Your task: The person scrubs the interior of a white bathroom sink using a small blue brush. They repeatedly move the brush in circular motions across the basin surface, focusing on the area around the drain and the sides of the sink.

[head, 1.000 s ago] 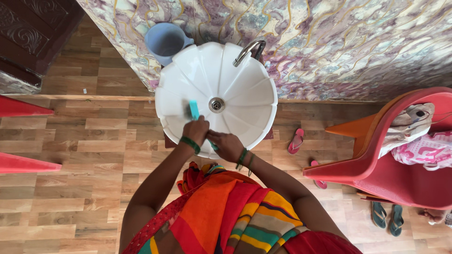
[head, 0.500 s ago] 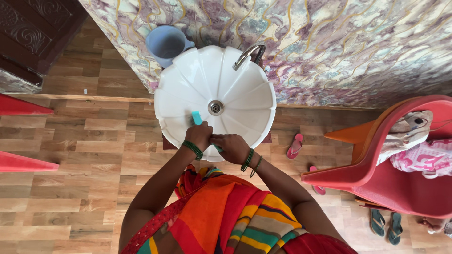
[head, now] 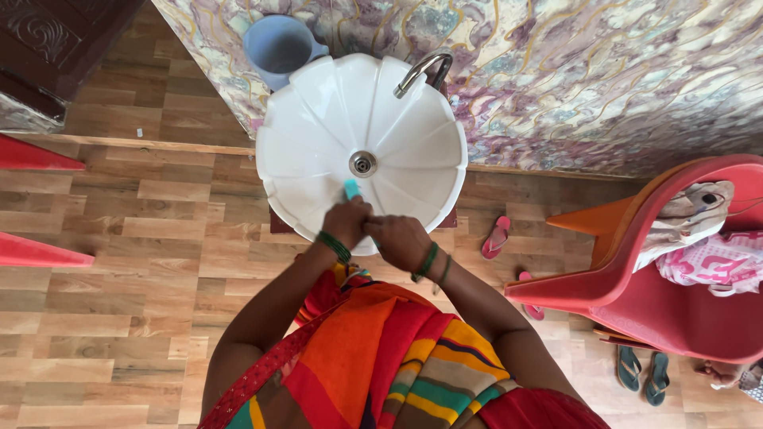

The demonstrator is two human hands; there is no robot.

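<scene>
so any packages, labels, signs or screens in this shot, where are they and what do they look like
Bag: on the red chair at right, soft and crumpled, pink and white with printing on it.
Blue thing: in the left hand, over the white sink; small, turquoise; whether it is a package, cannot tell.
No signs, screens or separate labels in view.

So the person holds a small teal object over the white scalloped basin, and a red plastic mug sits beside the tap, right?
Not quite: the head view shows the plastic mug is pale blue, not red. The left hand does hold the small teal object over the white scalloped basin, by the tap.
</scene>
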